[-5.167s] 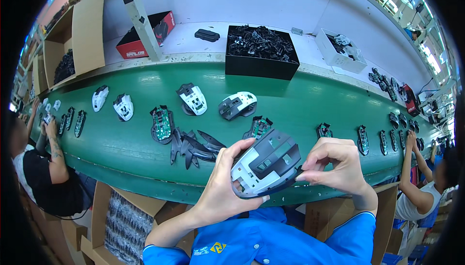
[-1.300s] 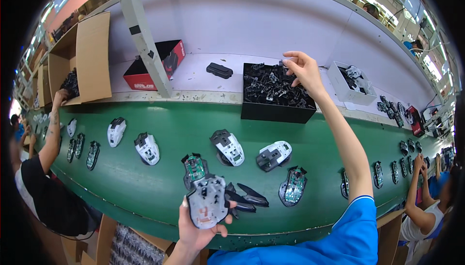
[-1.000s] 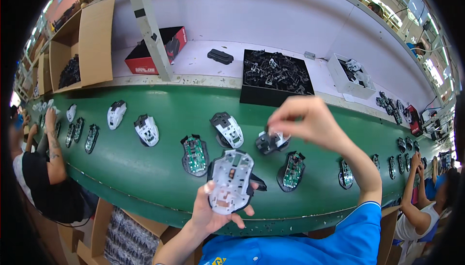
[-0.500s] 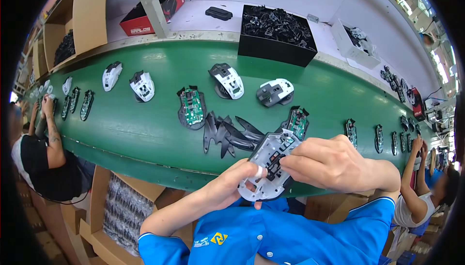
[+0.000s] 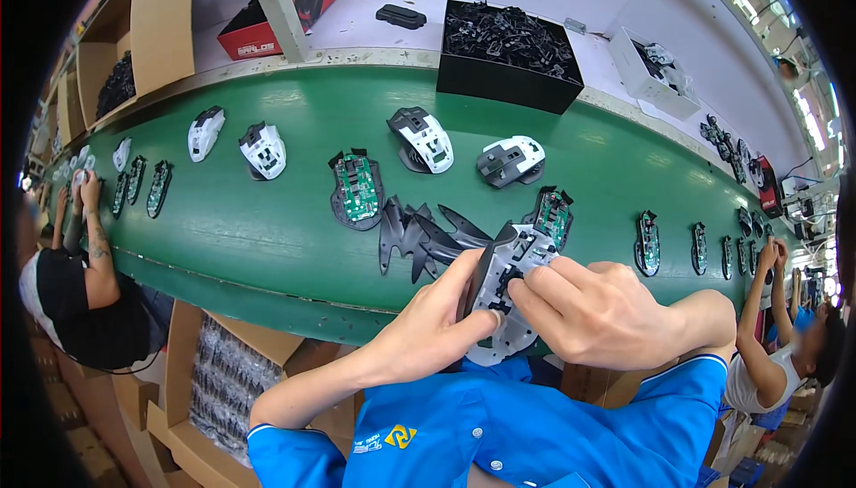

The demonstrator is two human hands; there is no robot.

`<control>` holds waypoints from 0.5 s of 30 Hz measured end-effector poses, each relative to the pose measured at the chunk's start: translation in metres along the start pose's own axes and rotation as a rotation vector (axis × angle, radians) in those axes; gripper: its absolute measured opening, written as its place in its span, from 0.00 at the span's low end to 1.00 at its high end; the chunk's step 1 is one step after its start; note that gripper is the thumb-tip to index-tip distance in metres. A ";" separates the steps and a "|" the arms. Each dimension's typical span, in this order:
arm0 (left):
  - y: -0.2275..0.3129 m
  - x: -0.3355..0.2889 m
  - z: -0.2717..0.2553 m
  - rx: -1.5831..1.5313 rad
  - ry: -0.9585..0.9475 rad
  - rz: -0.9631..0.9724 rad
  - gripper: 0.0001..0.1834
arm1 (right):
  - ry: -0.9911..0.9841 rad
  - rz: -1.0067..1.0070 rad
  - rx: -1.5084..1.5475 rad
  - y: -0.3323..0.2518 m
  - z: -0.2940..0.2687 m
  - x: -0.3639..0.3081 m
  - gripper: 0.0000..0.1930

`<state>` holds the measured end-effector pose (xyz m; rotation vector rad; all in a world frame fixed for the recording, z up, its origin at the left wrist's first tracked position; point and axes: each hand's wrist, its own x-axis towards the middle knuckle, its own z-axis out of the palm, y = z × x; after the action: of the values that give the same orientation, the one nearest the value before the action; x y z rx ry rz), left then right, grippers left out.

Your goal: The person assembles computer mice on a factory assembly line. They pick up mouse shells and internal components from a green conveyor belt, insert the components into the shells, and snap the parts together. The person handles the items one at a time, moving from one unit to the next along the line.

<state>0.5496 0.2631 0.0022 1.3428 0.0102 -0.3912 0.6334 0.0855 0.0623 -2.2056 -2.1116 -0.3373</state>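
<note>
Close to my body, my left hand (image 5: 435, 323) grips a mouse top shell (image 5: 513, 338), its pale inner side facing up and tilted. The left thumb lies across the inside. My right hand (image 5: 593, 310) has its fingers pinched on a small black plastic part (image 5: 501, 299) inside the shell; the fingertips partly hide it. Just beyond lie several curved black side pieces (image 5: 437, 240) in a loose pile. Mouse bases with green circuit boards sit left (image 5: 357, 189) and right (image 5: 554, 213) of that pile. Two white-and-black mouse shells (image 5: 421, 142) rest farther back.
A black box (image 5: 508, 91) of small black parts stands at the bench's back, with a red box (image 5: 252, 42) on the shelf. More shells (image 5: 264, 151) and board-fitted bases (image 5: 647, 246) line the green bench (image 5: 267, 261). Co-workers sit at far left (image 5: 85, 296) and right (image 5: 758, 354).
The shell has tipped more steeply, showing its dark outer edge on the left. My left hand has shifted upward along it; my right fingers remain at the black part inside.
</note>
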 end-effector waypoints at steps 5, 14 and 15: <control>-0.004 0.005 -0.002 -0.042 0.062 0.008 0.25 | -0.005 0.034 0.073 0.002 -0.002 0.005 0.11; -0.005 0.002 -0.006 0.125 0.267 0.126 0.16 | 0.139 0.481 0.386 0.012 -0.003 0.011 0.29; -0.005 0.002 -0.005 0.141 0.289 0.130 0.15 | 0.125 0.499 0.493 0.012 0.002 0.011 0.32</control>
<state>0.5516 0.2666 -0.0041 1.5212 0.1373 -0.0870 0.6458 0.0958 0.0634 -2.2183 -1.3246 0.0742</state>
